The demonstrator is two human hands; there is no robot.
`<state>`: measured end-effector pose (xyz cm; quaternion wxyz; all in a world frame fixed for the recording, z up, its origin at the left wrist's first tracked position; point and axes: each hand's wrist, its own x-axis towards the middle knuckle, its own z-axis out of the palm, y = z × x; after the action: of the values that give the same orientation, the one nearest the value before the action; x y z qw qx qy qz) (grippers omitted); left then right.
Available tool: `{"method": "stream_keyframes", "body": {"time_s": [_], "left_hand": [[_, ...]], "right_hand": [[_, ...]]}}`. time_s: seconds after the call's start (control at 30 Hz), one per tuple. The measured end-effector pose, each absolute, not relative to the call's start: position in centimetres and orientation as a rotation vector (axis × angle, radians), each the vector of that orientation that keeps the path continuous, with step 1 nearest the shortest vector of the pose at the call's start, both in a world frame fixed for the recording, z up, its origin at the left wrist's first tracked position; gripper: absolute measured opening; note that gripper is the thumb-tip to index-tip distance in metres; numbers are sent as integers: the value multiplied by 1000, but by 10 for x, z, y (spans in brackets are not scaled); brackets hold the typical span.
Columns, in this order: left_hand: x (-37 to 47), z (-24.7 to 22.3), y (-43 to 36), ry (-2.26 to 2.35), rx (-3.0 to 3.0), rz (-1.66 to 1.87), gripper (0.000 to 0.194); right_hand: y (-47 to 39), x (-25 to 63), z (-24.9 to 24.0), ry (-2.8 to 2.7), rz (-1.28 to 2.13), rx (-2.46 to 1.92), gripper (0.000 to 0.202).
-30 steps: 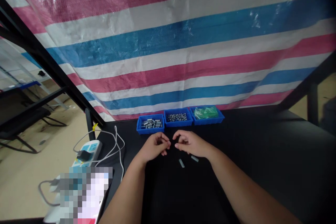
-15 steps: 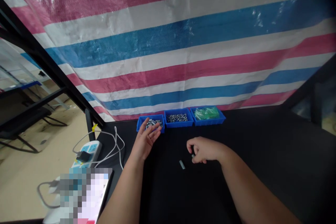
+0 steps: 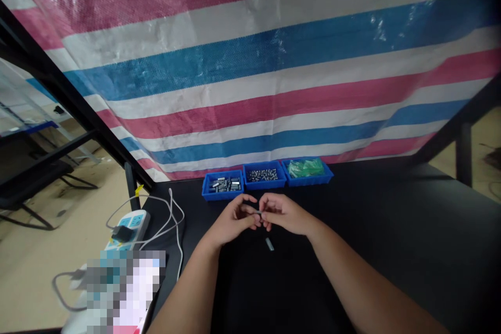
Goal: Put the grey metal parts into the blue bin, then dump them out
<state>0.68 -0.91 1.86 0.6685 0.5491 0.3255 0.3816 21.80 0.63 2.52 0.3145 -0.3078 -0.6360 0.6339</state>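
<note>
One small metal piece [image 3: 258, 212], long axis running sideways, is pinched by left hand [image 3: 233, 223] and right hand [image 3: 288, 215].

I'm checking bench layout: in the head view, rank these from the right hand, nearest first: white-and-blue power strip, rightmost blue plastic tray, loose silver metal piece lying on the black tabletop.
From the right hand:
1. Loose silver metal piece: near side.
2. Rightmost blue plastic tray: beyond, slightly right.
3. White-and-blue power strip: far left.

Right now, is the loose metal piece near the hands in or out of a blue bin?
Out: the loose metal piece lies on the black table, nearer the camera than the three blue bins.
</note>
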Motion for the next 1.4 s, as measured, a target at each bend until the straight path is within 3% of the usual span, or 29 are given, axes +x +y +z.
{"method": "stream_keyframes", "body": {"time_s": [0.1,0.43,0.63,0.77,0.93,1.0,1.23,1.4], "left_hand": [[9,15,-8,843,1234,837,42],[4,16,-12,909,1112,647,45],[-1,21,-3,1018,848,953,35],[-8,26,4,913,614,1244,34],[-10,38,-1,649,681,1330,71],[-10,40,-6,596,751,1282,77],[-4,26,-7,710,1116,1169,28],[4,18,-5,770,1342,1036,29]], "right_hand": [[6,214,20,-1681,1681,-818,29],[3,212,18,-1793,1618,-943,25],[-3,222,29,-2238,1610,-1278,33],[-9,219,30,-2319,1547,-1366,21],[-8,218,27,-2310,1556,-1349,9],[-6,219,26,-2318,1520,-1303,8],[2,216,19,-1924,1338,-1117,12],[3,210,24,-1646,1475,-878,19]]}}
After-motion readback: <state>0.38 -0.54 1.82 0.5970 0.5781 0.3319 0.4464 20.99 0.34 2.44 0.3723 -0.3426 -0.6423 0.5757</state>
